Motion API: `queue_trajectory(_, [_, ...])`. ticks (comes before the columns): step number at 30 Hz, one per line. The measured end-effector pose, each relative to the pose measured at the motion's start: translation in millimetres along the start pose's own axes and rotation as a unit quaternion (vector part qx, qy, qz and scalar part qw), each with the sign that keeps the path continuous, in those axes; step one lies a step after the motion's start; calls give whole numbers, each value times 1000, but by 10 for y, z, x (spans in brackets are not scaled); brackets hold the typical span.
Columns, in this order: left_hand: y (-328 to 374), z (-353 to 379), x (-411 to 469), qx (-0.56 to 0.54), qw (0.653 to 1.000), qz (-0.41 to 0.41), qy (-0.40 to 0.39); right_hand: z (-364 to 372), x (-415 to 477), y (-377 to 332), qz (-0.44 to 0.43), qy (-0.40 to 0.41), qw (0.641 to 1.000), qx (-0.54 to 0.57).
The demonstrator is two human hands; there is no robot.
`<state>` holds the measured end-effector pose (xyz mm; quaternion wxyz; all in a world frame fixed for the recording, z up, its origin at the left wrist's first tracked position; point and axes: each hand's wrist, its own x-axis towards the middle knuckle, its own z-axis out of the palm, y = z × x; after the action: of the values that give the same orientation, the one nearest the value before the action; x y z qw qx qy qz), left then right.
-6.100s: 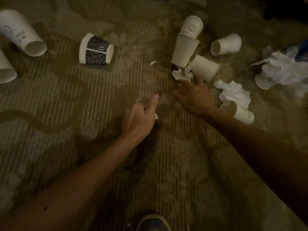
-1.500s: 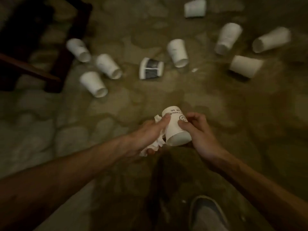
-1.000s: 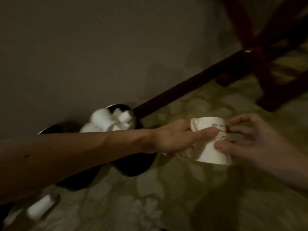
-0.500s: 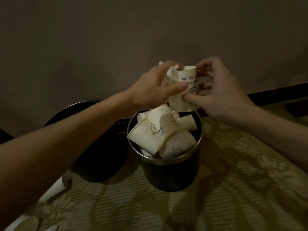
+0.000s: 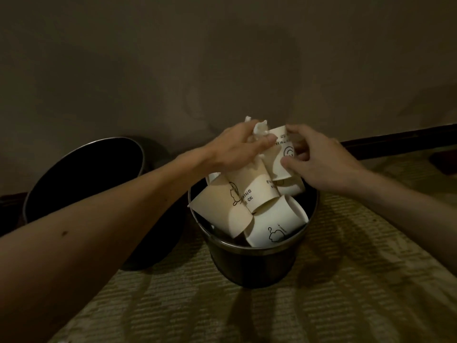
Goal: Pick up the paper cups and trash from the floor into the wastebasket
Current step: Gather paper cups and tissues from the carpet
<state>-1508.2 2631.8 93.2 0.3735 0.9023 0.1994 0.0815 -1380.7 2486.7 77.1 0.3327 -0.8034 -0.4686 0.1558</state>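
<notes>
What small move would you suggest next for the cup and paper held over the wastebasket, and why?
Probably let go, pressing them down a little: the left hand grips the crumpled paper and the right hand pinches the smiley cup directly above the wastebasket, whose piled cups rise past its rim.

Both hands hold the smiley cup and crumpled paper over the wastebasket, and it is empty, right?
Not empty: the head view shows the wastebasket piled with paper cups past its rim. The left hand and right hand hold the smiley cup and crumpled paper over it.
</notes>
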Motion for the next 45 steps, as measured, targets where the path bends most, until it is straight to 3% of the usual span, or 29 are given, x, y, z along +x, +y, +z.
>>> queue_trajectory(4, [-77, 22, -10, -56, 997, -58, 9, 57, 29, 71, 3, -7, 1000, -25])
queue_trajectory(8, [-174, -32, -85, -140, 984, -85, 67, 34, 83, 47, 8, -7, 1000, -19])
queue_trajectory(17, [-436, -166, -468, -134, 955, -145, 220, 120, 70, -162, -48, 3, 999, 3])
queue_trajectory(23, [-497, -112, -857, -10, 977, -173, 126, 192, 38, -111, -30, 14, 999, -9])
queue_trajectory(34, [-265, -318, -652, -3, 973, -91, 212, 150, -28, 105, 23, 34, 999, -13])
queue_trajectory(42, [95, -235, -2, 3, 999, -32, 30, 218, -13, 53, -4, 43, 999, 21])
queue_trajectory(45, [78, -159, 84, 68, 997, -6, 41, 195, -1, 77, -10, 30, 999, 23])
